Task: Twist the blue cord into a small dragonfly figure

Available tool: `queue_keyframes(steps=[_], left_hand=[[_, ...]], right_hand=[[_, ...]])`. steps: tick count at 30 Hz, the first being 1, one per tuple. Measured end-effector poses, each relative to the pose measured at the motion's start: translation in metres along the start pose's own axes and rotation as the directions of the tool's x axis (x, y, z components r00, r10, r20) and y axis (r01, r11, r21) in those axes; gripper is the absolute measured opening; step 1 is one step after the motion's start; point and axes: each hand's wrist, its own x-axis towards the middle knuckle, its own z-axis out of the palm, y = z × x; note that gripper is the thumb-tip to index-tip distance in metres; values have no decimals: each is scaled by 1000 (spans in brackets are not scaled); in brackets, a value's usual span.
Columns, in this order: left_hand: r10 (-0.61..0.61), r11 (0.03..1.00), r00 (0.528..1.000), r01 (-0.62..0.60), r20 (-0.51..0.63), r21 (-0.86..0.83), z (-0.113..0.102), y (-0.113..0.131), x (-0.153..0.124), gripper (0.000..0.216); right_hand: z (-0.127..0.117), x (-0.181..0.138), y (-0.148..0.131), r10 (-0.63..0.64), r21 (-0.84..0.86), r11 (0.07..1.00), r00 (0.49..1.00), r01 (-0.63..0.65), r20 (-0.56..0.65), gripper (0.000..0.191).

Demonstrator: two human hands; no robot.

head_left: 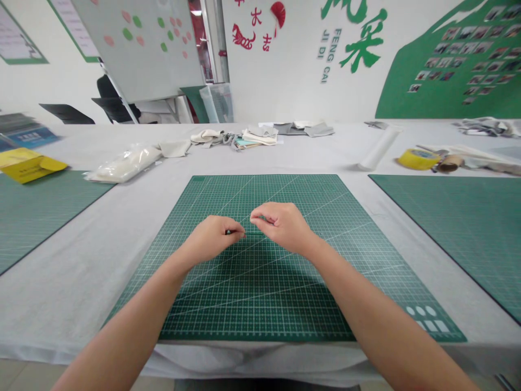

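My left hand [212,237] and my right hand [284,224] are raised over a green gridded cutting mat [260,304], their fingertips facing each other a short gap apart. Thumb and forefinger of the left are pinched together. The right makes a similar pinch, held slightly higher. Whatever sits between either pair of fingertips, if anything, is too small to make out. Shadows of both hands fall on the mat below.
Beyond the mat lie fabric pieces [260,136] and a plastic-wrapped white bundle [125,164]. A yellow box [28,165] is at left. A tape roll [419,159] and a white roll [379,149] are at right. Further cutting mats [456,217] flank mine.
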Motion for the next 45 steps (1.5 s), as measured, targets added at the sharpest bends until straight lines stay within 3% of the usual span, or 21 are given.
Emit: queue_keyframes(steps=[8, 16, 22, 25, 29, 35, 45], left_hand=[[148, 984, 980, -133, 134, -115, -9, 9, -4, 21], [216, 956, 954, -163, 206, -246, -16, 15, -7, 19], [108, 931, 992, -79, 63, -356, -17, 13, -6, 20], [-14, 911, 997, -17, -72, -412, -16, 8, -5, 21], [-160, 876, 966, 44, -203, -480, -13, 3, -1, 22], [-266, 855, 931, 107, -251, -508, -12, 1, 3, 19], [-243, 904, 930, 115, -275, -411, -7, -9, 5, 21]], right_hand=[[-3, 5, 15, 109, 50, 993, 993, -107, -37, 13], [-6, 9, 33, 303, 336, 880, 941, -336, 148, 17], [3, 9, 43, 356, 458, 791, 914, -406, 194, 19], [7, 8, 45, 347, 413, 823, 921, -391, 179, 16], [11, 7, 39, 343, 280, 882, 924, -379, 172, 11], [18, 4, 18, 260, 176, 938, 943, -298, 210, 10], [15, 1, -3, 118, 217, 960, 958, -177, 262, 10]])
